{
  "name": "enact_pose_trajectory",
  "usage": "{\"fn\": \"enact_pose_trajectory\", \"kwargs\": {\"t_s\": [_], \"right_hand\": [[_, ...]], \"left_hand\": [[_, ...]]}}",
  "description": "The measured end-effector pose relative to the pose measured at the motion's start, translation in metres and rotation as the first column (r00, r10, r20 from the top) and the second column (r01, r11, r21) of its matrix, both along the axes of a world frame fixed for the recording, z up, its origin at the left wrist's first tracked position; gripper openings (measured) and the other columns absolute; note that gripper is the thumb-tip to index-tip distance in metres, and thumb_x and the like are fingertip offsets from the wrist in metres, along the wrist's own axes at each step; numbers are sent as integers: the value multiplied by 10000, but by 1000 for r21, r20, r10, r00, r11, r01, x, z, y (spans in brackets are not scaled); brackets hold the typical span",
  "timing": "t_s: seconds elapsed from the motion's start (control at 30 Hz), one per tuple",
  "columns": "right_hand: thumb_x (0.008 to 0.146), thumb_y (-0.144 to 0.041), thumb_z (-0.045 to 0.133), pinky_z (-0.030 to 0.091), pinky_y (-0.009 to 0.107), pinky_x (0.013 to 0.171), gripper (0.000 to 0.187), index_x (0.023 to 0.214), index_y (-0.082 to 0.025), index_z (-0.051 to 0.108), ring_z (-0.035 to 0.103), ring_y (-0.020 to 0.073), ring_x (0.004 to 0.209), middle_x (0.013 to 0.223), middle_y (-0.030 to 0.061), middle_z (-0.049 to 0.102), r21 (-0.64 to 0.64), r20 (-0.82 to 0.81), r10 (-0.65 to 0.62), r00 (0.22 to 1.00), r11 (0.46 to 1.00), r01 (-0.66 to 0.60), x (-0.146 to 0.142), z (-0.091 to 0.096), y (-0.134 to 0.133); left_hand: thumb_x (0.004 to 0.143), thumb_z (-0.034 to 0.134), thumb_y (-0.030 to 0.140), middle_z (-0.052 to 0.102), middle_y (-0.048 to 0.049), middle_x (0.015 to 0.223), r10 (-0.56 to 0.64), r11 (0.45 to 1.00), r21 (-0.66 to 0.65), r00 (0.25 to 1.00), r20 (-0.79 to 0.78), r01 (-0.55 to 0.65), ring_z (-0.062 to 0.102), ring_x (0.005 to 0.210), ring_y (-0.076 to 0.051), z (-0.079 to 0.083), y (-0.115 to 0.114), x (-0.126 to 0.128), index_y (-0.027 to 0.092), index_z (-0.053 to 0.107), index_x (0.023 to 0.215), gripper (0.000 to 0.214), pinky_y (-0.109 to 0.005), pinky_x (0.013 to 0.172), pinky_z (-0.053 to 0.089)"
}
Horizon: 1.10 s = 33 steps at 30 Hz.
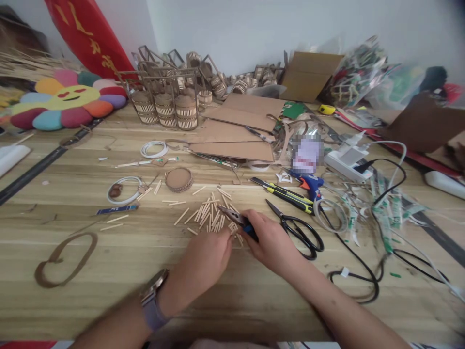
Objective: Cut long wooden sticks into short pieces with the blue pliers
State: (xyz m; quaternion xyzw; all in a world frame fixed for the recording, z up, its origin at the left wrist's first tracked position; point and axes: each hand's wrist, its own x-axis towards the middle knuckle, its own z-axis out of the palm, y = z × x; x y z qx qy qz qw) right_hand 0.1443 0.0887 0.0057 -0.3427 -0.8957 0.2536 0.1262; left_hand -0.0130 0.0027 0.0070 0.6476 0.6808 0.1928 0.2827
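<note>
My right hand (271,241) is closed around the blue handles of a pair of pliers (234,218), whose jaws point left over a heap of short wooden sticks (209,215) on the wooden table (119,271). My left hand (207,259), with a watch on its wrist, is curled knuckles-up just left of the pliers, fingertips at the sticks; what it pinches is hidden. A round cardboard disc with a ribbed rim (178,179) lies beyond the heap.
Black scissors (300,231), a yellow-black knife (285,191), a blue glue gun (311,185) and cables (363,271) lie to the right. Cardboard sheets (236,131) and small slatted baskets (165,109) stand behind. A flower cushion (65,104) sits far left, a cardboard loop (63,259) near left.
</note>
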Motion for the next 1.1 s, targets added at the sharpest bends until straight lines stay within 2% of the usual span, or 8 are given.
{"fn": "enact_pose_trajectory", "kwargs": {"t_s": [0.07, 0.17, 0.23, 0.33, 0.53, 0.7, 0.93, 1.1], "right_hand": [[860, -226, 513, 426, 276, 674, 73, 929, -204, 502, 569, 183, 752, 834, 34, 616, -177, -71, 67, 995, 981, -79, 7, 8, 8], [861, -305, 552, 426, 236, 654, 117, 826, -202, 510, 528, 140, 714, 786, 1, 558, -378, -226, 188, 956, 887, -264, 19, 20, 17], [865, -320, 558, 436, 235, 658, 134, 835, -194, 525, 529, 135, 715, 794, 5, 551, -435, -272, 194, 943, 849, -300, 23, 24, 18], [867, -249, 544, 448, 248, 692, 50, 863, -198, 541, 551, 144, 736, 816, 15, 583, -412, -229, 167, 959, 876, -251, 21, 25, 12], [822, -109, 494, 456, 292, 740, 173, 958, -211, 530, 591, 191, 833, 887, 53, 628, -249, -167, 214, 963, 935, -251, 8, 18, -3], [811, -115, 515, 460, 305, 736, 139, 920, -201, 529, 568, 200, 851, 914, 69, 568, -126, -200, 167, 965, 973, -194, 4, 11, -2], [788, -217, 615, 437, 276, 672, 140, 883, -216, 512, 562, 165, 737, 824, 10, 612, -240, -173, -25, 985, 971, -17, 2, 6, 0], [794, -256, 597, 435, 268, 678, 127, 888, -212, 523, 564, 159, 731, 814, 2, 618, -316, -216, -71, 974, 949, -1, 3, 8, 2]], "left_hand": [[933, 364, 329, 577, -38, 647, -121, 990, -46, 975, 188, 132, 540, 616, -187, 8, 2, -9, 202, 516, 713, 296, -275, 582, 345], [943, 360, 435, 490, 45, 525, -194, 920, -152, 758, 622, 360, 449, 491, -107, 14, 4, -21, 199, 514, 798, 317, -219, 543, 348], [922, 377, 508, 491, 55, 499, -62, 941, -164, 629, 775, 296, 439, 460, -93, 12, 5, -23, 193, 503, 820, 354, -207, 511, 336], [883, 424, 561, 579, 15, 547, 207, 969, -246, 553, 807, -3, 533, 518, -119, 3, 9, -17, 188, 502, 816, 386, -203, 478, 333], [825, 522, 563, 683, -53, 746, 236, 960, -280, 622, 747, -29, 652, 726, -190, -9, 9, -2, 167, 566, 792, 400, -238, 538, 427], [763, 542, 652, 680, -74, 741, 216, 952, -301, 569, 793, 57, 659, 722, -203, -12, 7, 2, 153, 555, 794, 500, -273, 574, 457], [692, 609, 669, 671, -70, 712, 287, 922, -375, 487, 825, 91, 657, 700, -186, -9, 9, -1, 137, 544, 827, 552, -252, 577, 431], [812, 476, 627, 617, -9, 594, 184, 941, -317, 615, 767, 114, 569, 556, -137, -9, 9, -6, 164, 534, 821, 467, -234, 529, 406]]}}
